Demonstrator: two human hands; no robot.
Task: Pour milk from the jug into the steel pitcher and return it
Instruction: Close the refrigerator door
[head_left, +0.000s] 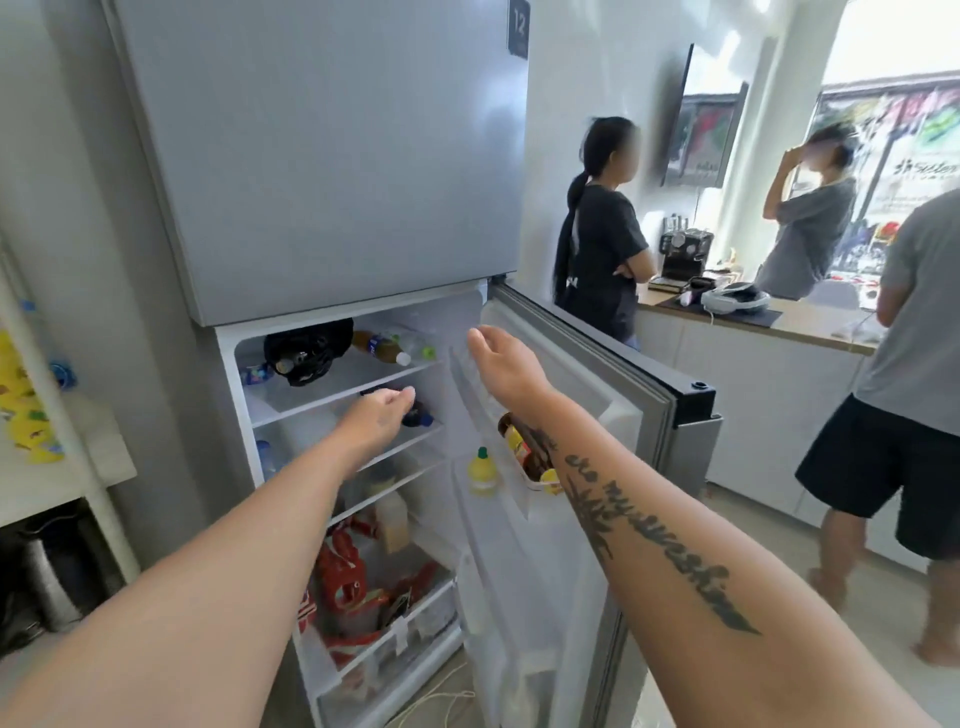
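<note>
Open fridge (332, 156); left hand (378, 420), right hand (501, 358), fingers loose.

Top fridge shelf (358, 376): black bag (306, 351); brown-liquid bottle (379, 347) on its side; green-capped clear bottle (418, 347) beside it.
Second fridge shelf (410, 441): dark bottle (418, 417), blue cap, lying down.
Bottom drawer (395, 634): red packets (340, 577).
Door rack (540, 486): yellow lemon-shaped bottle (483, 470); sauce bottles (519, 441).
Desk (810, 325): coffee machine (683, 254); dark mat (753, 318), with a white-grey device (735, 299) on it.
</note>
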